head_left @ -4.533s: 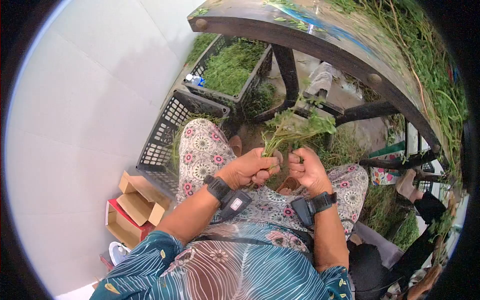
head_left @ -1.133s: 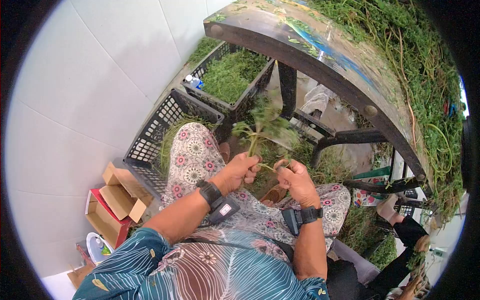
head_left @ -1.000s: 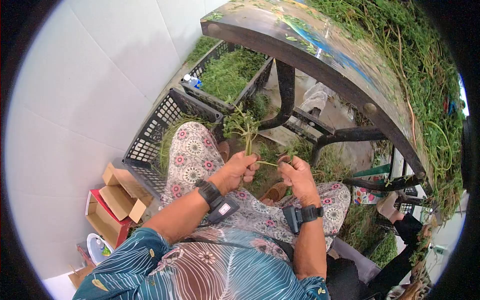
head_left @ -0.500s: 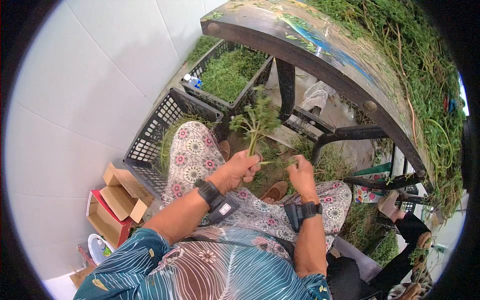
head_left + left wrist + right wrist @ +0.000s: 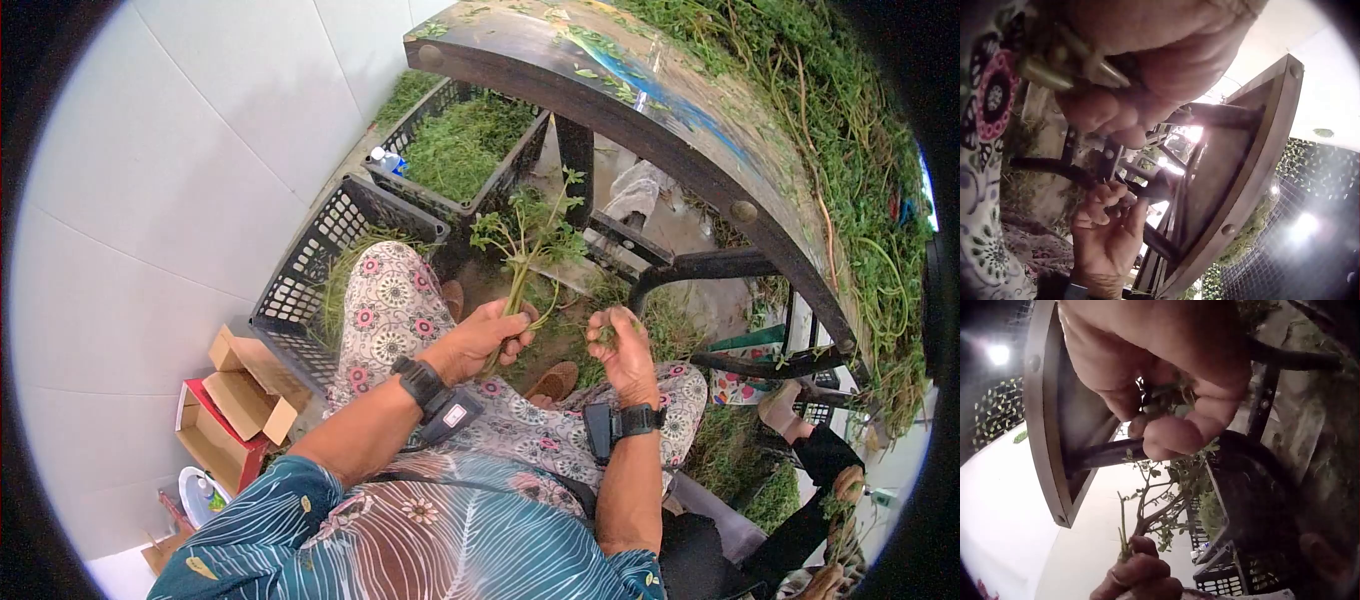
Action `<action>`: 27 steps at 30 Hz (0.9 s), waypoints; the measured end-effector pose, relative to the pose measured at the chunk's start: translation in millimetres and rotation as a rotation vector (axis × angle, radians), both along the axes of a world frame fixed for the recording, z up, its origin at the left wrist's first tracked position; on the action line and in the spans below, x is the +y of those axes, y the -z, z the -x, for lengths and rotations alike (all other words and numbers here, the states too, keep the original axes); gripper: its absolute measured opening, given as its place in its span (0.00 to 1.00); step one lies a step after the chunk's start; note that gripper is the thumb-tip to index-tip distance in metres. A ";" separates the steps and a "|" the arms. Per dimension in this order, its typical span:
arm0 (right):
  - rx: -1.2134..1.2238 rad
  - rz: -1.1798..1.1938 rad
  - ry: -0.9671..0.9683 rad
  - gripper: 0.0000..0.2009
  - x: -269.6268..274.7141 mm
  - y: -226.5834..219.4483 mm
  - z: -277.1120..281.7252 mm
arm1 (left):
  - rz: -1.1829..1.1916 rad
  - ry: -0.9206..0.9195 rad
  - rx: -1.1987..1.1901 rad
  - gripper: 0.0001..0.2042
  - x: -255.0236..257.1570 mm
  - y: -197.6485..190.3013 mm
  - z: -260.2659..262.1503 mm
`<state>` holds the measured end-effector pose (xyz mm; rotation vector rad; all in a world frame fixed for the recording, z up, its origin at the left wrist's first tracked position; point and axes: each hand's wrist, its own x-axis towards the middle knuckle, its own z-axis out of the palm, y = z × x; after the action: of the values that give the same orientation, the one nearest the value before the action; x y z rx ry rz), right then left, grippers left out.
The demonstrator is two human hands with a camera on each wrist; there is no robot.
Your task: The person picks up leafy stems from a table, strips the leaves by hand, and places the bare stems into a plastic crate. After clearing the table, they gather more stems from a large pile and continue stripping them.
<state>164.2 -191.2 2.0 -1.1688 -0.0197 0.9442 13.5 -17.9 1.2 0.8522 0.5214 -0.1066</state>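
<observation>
White tiled wall, crates of greens beside us. Left hand [image 5: 487, 338] grips herb bunch [image 5: 527, 240] upright above lap. Right hand [image 5: 619, 342] has pulled away from bunch, fingers curled round plucked bits [image 5: 1169, 400]. Stripping continues, we reckon.

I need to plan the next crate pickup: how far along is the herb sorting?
Done: the far crate holds a heap of greens. In hand: the left hand grips a leafy bunch; the right hand pinches plucked bits. Left: a big pile of greens on the table.
</observation>
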 end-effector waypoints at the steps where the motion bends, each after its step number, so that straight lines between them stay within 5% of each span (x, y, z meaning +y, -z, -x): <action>1: 0.001 0.009 -0.054 0.09 -0.2 0.4 0.2 | 0.012 0.004 0.008 0.08 0.0 1.0 -0.5; 4: -0.076 0.219 -0.187 0.11 10.8 -12.4 14.3 | 0.037 0.006 0.019 0.10 -0.5 -3.3 -1.8; 10: -0.208 0.197 -0.416 0.11 21.4 -18.5 23.1 | 0.010 0.029 0.012 0.10 -1.7 -9.9 -1.4; 13: -0.165 0.218 -0.298 0.11 21.1 -17.9 24.7 | 0.023 0.018 -0.023 0.10 -1.1 -4.9 -3.0; 22: -0.239 0.163 -0.496 0.12 28.6 -25.2 37.6 | 0.109 -0.037 -0.076 0.14 0.6 16.2 -3.6; 27: -0.214 0.206 -0.387 0.12 29.6 -17.4 35.6 | 0.180 -0.075 -0.032 0.15 1.0 13.4 -4.4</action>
<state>128.6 -161.6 19.3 -1.4856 -0.3375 1.1749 17.9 -16.9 -12.3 0.6571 0.5046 -0.0701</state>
